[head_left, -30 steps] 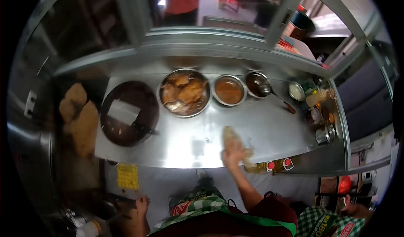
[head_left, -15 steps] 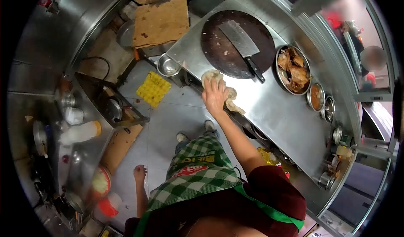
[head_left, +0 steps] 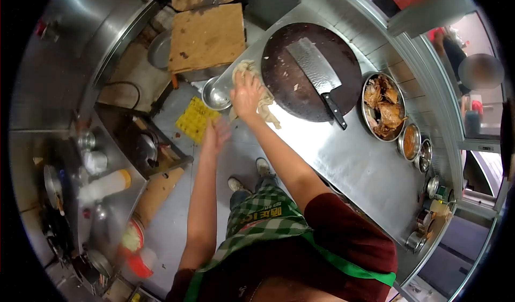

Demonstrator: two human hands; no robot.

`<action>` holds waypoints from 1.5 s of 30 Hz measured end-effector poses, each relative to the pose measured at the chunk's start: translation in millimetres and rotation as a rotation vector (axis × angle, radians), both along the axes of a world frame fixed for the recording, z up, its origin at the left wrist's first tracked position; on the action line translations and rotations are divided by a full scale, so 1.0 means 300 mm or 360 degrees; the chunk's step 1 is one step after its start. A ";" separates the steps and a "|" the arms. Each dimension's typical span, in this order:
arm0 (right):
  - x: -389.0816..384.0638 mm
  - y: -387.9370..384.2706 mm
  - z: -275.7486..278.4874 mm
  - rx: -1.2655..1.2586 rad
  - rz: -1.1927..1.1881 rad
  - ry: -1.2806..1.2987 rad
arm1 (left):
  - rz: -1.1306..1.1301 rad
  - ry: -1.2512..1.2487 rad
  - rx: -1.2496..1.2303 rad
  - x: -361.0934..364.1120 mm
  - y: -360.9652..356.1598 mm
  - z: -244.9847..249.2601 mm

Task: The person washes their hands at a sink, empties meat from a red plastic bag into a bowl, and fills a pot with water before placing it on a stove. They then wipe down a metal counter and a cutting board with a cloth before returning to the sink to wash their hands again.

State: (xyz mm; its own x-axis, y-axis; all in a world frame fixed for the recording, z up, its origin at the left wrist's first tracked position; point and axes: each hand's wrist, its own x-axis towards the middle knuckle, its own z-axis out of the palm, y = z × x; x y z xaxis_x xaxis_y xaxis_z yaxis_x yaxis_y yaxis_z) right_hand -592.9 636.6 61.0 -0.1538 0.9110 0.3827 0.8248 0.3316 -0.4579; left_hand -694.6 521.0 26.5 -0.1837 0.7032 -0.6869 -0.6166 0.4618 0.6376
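My right hand point(head_left: 247, 94) presses on a crumpled beige cloth point(head_left: 265, 113) at the corner of the steel counter, its fingers curled over the fabric. Just right of the cloth lies a round dark chopping board point(head_left: 279, 82), with a cleaver point(head_left: 315, 66) flat on it, black handle toward me. My left hand point(head_left: 215, 132) is raised over the floor, below a small steel bowl point(head_left: 216, 94). Motion smears its fingers; nothing in it can be made out.
On the steel counter point(head_left: 354, 178) stand a bowl of browned meat pieces point(head_left: 383, 109), a bowl of orange sauce point(head_left: 410, 141) and several small containers. A yellow egg tray point(head_left: 192, 120) lies beyond my left hand. A white bottle point(head_left: 104, 186) sits on the left. Another person point(head_left: 480, 74) is behind the window.
My right hand has moved left and slightly away with the cloth, toward the counter's corner. My left hand has come up and forward from beside my body. The view has shifted a little.
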 end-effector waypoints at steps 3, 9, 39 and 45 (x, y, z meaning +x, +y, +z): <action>0.029 -0.027 -0.001 0.0083 0.0254 0.0194 | -0.0180 -0.0232 -0.0167 -0.066 0.232 -0.185; 0.012 -0.138 0.051 -0.0328 0.0824 0.0689 | -0.0050 -0.0329 0.0150 -0.087 0.148 -0.085; 0.373 1.178 0.081 -0.0806 -0.0489 0.0045 | 0.0405 -0.1032 0.0006 -0.171 0.153 -0.121; 0.066 1.067 0.029 -0.0479 -0.1104 0.0315 | 0.0516 -0.0687 -0.0208 -0.194 0.215 -0.047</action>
State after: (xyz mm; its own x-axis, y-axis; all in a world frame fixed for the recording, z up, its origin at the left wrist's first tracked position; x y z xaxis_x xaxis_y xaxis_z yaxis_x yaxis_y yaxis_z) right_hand -573.2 956.6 69.7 0.5342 0.8429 0.0646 0.6916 -0.3918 -0.6068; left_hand -752.8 585.5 12.4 -0.0589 0.5612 -0.8256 -0.9331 0.2630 0.2453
